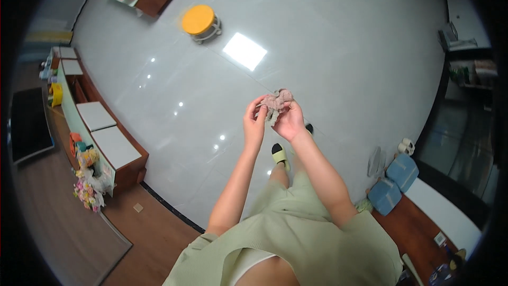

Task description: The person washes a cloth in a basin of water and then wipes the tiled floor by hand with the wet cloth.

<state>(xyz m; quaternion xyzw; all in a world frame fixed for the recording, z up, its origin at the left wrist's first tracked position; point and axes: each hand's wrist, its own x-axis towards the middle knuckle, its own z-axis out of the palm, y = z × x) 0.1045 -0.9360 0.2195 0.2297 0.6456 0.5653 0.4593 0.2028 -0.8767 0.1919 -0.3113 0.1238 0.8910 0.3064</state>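
Note:
A small crumpled cloth (279, 100), dusty pink with a grey-green part hanging down, is held out in front of me above the floor. My left hand (254, 119) pinches its left side, the thumb on top. On the other side my right hand (291, 121) is closed on it, palm partly turned up. Folds of the cloth hide some of the right fingertips.
A yellow round stool (199, 20) stands on the shiny grey floor ahead. Leftward runs a low cabinet (127, 161) with flowers (88, 193) beside it. Two blue boxes (384, 196) sit at right, near a dark glass-fronted cabinet (450, 122).

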